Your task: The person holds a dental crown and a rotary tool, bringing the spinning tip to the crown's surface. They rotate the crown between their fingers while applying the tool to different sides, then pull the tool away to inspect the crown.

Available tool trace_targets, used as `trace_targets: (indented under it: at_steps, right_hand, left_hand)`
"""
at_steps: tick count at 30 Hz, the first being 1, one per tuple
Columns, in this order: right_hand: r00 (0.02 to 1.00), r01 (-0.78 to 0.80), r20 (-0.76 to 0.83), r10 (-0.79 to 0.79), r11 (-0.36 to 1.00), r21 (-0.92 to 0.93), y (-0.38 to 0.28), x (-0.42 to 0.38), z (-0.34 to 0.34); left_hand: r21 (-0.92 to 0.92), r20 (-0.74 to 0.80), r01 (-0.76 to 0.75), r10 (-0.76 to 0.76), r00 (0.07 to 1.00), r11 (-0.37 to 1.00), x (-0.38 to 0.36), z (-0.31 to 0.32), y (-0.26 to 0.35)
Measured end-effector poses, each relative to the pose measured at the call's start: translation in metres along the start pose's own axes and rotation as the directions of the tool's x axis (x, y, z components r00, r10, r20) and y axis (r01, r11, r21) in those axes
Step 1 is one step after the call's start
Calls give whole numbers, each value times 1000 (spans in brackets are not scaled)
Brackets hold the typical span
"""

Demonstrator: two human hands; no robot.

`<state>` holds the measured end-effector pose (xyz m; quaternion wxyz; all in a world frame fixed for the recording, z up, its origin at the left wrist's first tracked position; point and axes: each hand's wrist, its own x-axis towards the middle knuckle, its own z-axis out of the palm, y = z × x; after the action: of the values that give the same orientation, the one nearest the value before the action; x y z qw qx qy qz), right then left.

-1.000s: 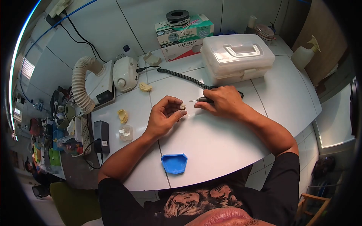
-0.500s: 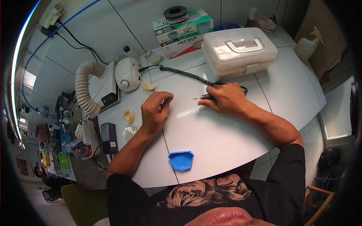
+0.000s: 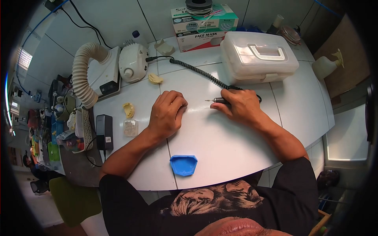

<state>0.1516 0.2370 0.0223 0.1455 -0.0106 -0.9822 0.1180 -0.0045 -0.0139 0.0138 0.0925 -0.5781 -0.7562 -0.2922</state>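
Note:
My right hand (image 3: 244,105) is wrapped round a dark rotary handpiece (image 3: 221,100), its thin metal bur pointing left. A coiled black cord (image 3: 197,70) runs from near this hand back to a white micromotor control box (image 3: 134,65). Opposite the bur tip, a short gap away, my left hand (image 3: 168,112) is closed with thumb and forefinger together; whatever they pinch is hidden. Behind the left hand lies a cream dental cast (image 3: 156,78), and a second dental cast (image 3: 128,110) lies to its left. A small clear box (image 3: 130,128) sits beside my left forearm.
A blue mould tray (image 3: 184,165) lies near the front edge. The white carry case (image 3: 260,57) stands back right, beside the face mask boxes (image 3: 206,33). At left are a white unit with a ribbed hose (image 3: 80,70), a black adapter (image 3: 104,131) and a spray bottle (image 3: 327,67) far right.
The whole view has shifted slightly with my head. My left hand has turned so its back faces up more, hiding its fingertips. My right hand keeps its hold on the handpiece.

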Motion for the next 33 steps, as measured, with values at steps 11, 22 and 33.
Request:
trace_targets:
  at_steps: [11, 22, 33]
  right_hand:
    - [999, 37, -20, -37, 999, -13, 1, 2, 2]
    - [999, 35, -33, -36, 999, -40, 0, 7, 1]
    - [999, 41, -34, -42, 999, -35, 0, 9, 1]
  left_hand:
    - [-902, 429, 401, -426, 797, -159, -8, 17, 9]
    - [-875, 458, 483, -339, 822, -11, -13, 19, 4]
    - [-880, 474, 474, -174, 863, -44, -13, 13, 3]
